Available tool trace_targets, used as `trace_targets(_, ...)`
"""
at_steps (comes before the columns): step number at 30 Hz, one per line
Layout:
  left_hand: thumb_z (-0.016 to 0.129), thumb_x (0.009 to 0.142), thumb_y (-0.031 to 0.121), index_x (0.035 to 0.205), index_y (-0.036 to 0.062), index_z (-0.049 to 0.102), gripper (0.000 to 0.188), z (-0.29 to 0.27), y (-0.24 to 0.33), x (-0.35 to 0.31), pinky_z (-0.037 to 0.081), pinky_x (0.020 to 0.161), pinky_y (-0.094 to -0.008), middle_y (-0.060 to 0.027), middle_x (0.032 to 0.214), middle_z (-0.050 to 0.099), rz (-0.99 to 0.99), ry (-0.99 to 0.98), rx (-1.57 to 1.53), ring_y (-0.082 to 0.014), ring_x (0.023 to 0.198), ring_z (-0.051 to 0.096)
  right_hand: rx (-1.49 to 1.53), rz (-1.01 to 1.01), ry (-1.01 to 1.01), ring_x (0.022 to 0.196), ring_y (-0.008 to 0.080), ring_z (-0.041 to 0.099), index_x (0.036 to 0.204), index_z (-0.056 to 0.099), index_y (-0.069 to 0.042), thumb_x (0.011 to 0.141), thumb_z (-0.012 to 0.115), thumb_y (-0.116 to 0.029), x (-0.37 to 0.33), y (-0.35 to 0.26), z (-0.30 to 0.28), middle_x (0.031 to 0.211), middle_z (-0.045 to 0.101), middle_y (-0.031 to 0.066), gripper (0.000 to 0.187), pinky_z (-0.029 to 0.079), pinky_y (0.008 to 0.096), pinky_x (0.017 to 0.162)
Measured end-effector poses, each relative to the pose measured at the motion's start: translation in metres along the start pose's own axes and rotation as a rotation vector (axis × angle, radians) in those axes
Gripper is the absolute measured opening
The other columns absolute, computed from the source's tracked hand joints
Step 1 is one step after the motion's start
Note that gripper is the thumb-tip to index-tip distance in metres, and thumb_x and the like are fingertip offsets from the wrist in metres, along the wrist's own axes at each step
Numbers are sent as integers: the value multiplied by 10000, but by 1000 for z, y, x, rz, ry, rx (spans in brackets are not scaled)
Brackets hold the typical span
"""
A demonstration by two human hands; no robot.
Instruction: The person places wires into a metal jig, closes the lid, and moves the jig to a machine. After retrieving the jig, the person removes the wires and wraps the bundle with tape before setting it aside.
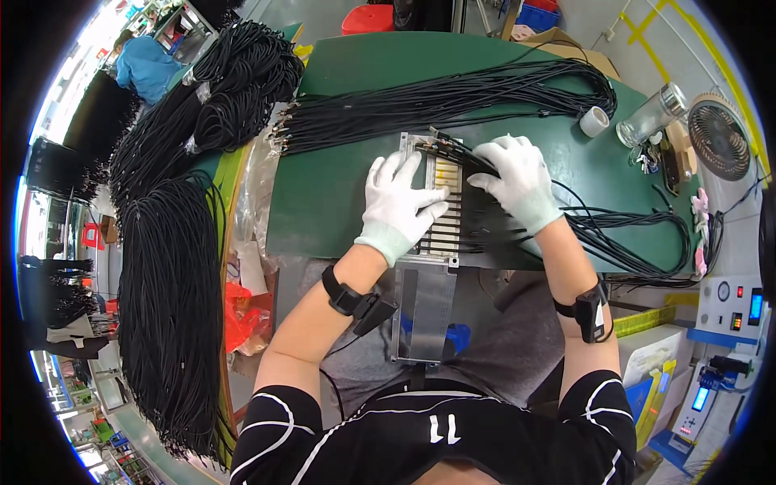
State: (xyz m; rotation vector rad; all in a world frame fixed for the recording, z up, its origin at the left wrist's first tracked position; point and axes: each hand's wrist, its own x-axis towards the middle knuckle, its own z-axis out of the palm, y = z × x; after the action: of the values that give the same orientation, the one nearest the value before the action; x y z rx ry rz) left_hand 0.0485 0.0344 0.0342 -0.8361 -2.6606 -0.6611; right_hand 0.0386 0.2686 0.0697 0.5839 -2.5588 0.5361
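Observation:
A metal fixture [439,242] with a row of slots and yellowish strips lies at the table's near edge in front of me. My left hand [394,202], in a white glove, rests along its left side. Its fingers are spread, and the thumb and forefinger reach over the slots. At the fixture's right, my gloved right hand [517,175] is closed around black cables [461,152]. Their metal-tipped ends lie across the fixture's top. Some dark cable lengths cross the lower slots. The palm hides part of the held cables.
A long cable bundle [436,101] lies across the green table [356,56]. Large cable coils [174,307] are heaped at left. Toward the right are looped cables [638,234], a tape roll [594,121], a glass jar [647,117] and a fan [719,136]. Another person [147,69] sits far left.

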Motion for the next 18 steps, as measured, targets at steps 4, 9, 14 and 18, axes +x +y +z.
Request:
trace_targets(4,720,817,425,989,302,805,228,5,-2,0,202,1189,-512,-169,1408,538,-16,11,-78,-393,1364,373,-162,131,-227,879,284,595,892,726,-137,790,730,-228,7,35,8,847,663,35,137,482,401,796)
trace_targets(9,713,833,400,930,231,801,213,5,-5,-3,252,1167,-518,-152,1349,590,-10,87,-161,-387,1313,437,-47,138,-34,845,292,591,871,712,-123,785,739,-195,8,46,9,820,661,48,116,485,393,778)
trace_targets(14,713,847,351,863,123,750,231,2,-22,8,310,1133,-529,-136,1269,642,-137,268,-385,-375,1235,514,152,-19,-40,845,289,584,861,703,-112,765,759,-166,7,23,0,833,658,50,124,479,395,781)
trace_targets(18,714,861,260,821,57,679,209,4,-22,11,369,1089,-519,-123,1207,673,-75,429,-416,-359,1164,567,255,-81,-4,856,286,586,859,698,-102,760,768,-170,7,-9,8,843,659,53,139,479,401,783)
